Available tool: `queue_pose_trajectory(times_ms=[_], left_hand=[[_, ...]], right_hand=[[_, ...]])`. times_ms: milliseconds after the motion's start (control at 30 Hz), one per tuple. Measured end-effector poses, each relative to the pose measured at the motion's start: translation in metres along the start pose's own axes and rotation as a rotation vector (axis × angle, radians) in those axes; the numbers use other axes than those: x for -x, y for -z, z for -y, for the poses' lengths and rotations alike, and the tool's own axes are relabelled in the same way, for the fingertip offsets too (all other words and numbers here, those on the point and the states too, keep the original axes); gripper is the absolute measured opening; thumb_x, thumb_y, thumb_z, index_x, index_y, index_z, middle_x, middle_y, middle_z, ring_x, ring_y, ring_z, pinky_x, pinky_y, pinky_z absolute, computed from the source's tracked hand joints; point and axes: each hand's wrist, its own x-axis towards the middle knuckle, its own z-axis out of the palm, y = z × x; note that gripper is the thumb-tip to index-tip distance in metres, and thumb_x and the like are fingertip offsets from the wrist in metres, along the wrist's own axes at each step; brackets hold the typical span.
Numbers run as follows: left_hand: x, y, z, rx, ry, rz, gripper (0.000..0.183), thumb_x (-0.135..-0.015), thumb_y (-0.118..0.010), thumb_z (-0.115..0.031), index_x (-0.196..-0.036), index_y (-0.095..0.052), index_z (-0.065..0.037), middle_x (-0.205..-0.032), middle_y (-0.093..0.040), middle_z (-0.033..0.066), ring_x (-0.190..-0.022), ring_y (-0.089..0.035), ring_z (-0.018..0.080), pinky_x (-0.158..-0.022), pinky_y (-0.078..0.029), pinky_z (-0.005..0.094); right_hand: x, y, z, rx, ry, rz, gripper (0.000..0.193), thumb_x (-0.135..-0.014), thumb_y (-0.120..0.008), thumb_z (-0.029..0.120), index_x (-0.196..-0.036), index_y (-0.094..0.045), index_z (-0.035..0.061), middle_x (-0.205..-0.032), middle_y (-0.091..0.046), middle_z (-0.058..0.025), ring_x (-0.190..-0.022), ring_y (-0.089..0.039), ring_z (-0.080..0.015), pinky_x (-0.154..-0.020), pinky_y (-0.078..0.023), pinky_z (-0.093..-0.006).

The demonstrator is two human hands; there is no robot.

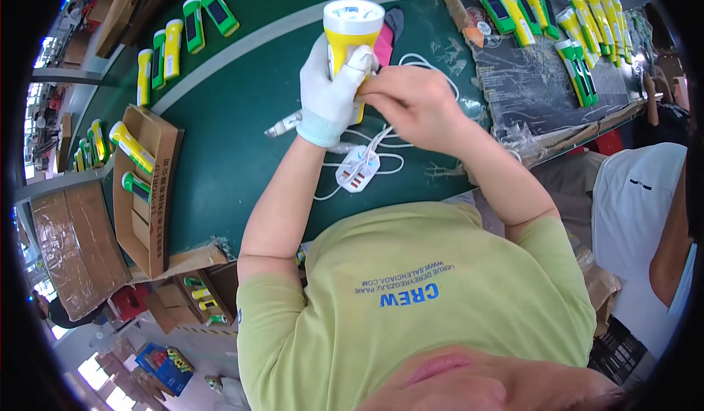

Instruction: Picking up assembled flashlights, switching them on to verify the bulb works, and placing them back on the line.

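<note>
A yellow flashlight with a wide white head stands upright over the green table. My left hand, in a white glove, is wrapped round its body with the thumb across the front. My bare right hand presses its fingertips together against the flashlight's right side, below the gloved thumb. What those fingertips pinch, if anything, is hidden. Beneath my hands lies a white multi-port USB charger with several white cables looped around it. Behind the flashlight is a pink and dark piece of cloth or pouch.
A cardboard box holding flashlights stands at the left edge. More green and yellow flashlights line the far left. At the right, several flashlights rest on a worn dark sheet. A person in a white shirt is at the right.
</note>
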Motion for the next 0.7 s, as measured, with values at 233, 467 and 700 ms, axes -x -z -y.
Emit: queue_pose_trajectory(times_ms=[233, 467, 700], left_hand=[[-0.015, 0.005, -0.036, 0.295, -0.018, 0.139, 0.038, -0.099, -0.044, -0.038, -0.122, -0.044, -0.007, -0.088, -0.058, 0.008, -0.071, -0.058, 0.0151, -0.067, -0.052, 0.0307], [-0.006, 0.002, -0.016, 0.277, 0.086, 0.099, 0.039, -0.099, -0.041, -0.045, -0.117, -0.046, -0.01, -0.087, -0.059, 0.0068, -0.069, -0.059, 0.0147, -0.059, -0.05, 0.028], [0.013, -0.002, -0.001, 0.398, 0.292, 0.167, 0.063, -0.097, -0.033, -0.059, -0.123, -0.051, -0.004, -0.105, -0.062, 0.0084, -0.092, -0.061, 0.0184, -0.083, -0.05, 0.0332]], right_hand=[[0.055, -0.018, 0.018, 0.011, -0.025, 0.256, 0.012, -0.08, -0.069, 0.011, -0.092, -0.069, 0.0121, -0.075, -0.063, -0.0047, -0.067, -0.063, -0.0228, -0.054, -0.049, -0.0359], [0.057, -0.012, 0.033, -0.294, -0.073, 0.255, 0.017, -0.08, -0.071, 0.009, -0.097, -0.071, 0.0082, -0.09, -0.07, -0.0055, -0.08, -0.067, -0.0219, -0.065, -0.053, -0.0317], [0.022, 0.018, -0.008, -1.23, -0.818, -0.112, 0.016, -0.089, -0.066, 0.013, -0.098, -0.067, 0.0, -0.081, -0.066, -0.0041, -0.066, -0.054, -0.0052, -0.059, -0.042, -0.0187]])
